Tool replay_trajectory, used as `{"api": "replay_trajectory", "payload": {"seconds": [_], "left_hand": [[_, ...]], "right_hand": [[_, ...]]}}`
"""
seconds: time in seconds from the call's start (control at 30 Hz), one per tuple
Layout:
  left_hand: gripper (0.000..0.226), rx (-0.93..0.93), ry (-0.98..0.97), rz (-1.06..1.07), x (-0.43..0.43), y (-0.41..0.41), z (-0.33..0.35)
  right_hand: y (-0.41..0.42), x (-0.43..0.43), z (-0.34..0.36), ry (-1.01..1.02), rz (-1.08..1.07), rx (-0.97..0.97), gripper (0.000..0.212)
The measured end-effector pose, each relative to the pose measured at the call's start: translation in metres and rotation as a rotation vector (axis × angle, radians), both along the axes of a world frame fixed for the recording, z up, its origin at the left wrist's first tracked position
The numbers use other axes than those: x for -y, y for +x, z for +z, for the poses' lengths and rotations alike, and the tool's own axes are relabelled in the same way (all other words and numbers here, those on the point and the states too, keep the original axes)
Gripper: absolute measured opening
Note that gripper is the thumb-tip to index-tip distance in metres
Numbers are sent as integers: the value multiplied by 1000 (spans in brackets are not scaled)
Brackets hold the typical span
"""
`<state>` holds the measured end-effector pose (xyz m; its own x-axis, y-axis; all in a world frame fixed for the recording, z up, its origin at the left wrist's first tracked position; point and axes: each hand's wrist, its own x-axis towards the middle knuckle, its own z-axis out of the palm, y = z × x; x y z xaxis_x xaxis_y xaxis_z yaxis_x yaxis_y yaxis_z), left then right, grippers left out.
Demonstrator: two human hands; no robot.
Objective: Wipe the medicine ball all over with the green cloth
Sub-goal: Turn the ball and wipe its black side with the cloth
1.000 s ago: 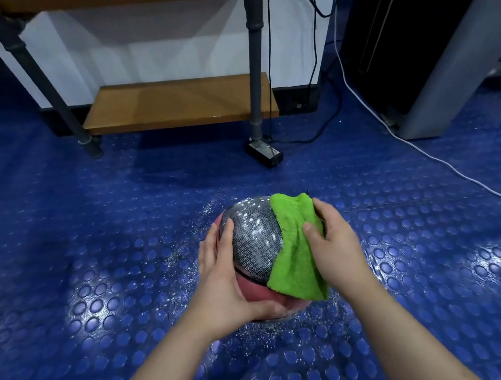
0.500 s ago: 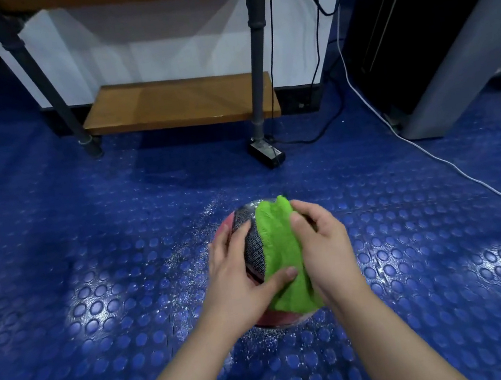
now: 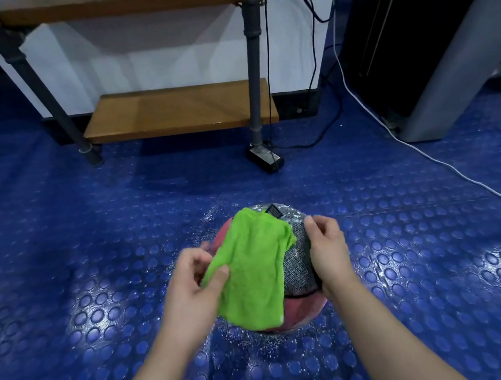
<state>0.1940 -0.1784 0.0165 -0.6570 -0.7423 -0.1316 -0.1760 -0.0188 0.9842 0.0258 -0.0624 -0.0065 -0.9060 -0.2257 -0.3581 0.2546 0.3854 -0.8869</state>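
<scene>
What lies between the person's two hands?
In the head view, the green cloth, pinched by the left hand, then a bare grey strip of medicine ball up to the right hand.

One view only: head-worn wide-angle, pitched forward and down. Close above red and grey medicine ball (image 3: 297, 260), low centre. Blue studded rubber floor (image 3: 62, 280) fills frame; wooden pipe-legged shelf (image 3: 176, 110) far.
</scene>
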Motion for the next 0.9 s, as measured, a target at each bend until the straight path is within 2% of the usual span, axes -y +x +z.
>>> {"api": "replay_trajectory", "payload": {"seconds": [0.07,0.13,0.17,0.23,0.37,0.47,0.57,0.67,0.8,0.9], "left_hand": [[33,145,-379,-4,-8,4,10],[66,214,-725,-151,-21,-3,10],[74,253,-857,-221,-27,-9,5],[73,307,-990,-288,-30,-21,-8],[52,101,-902,-222,-19,-33,-25],[47,0,-754,-131,-19,-38,-27],[53,85,-620,-71,-10,-52,-14],[46,215,-508,-48,8,-66,0],[50,140,-829,-224,-10,-49,-2],[48,73,-937,-317,-17,-30,-16]], "right_hand": [[5,2,1,121,12,-95,51],[10,3,2,146,33,-115,54],[13,3,2,145,49,-132,57],[18,2,0,148,76,-196,61],[24,1,-4,136,14,-249,61],[26,1,-7,127,-16,-262,60],[27,4,-6,138,-22,-281,62],[32,8,-5,151,-2,-308,65],[31,11,-2,176,27,-336,75],[33,11,-1,164,68,-367,72]]}}
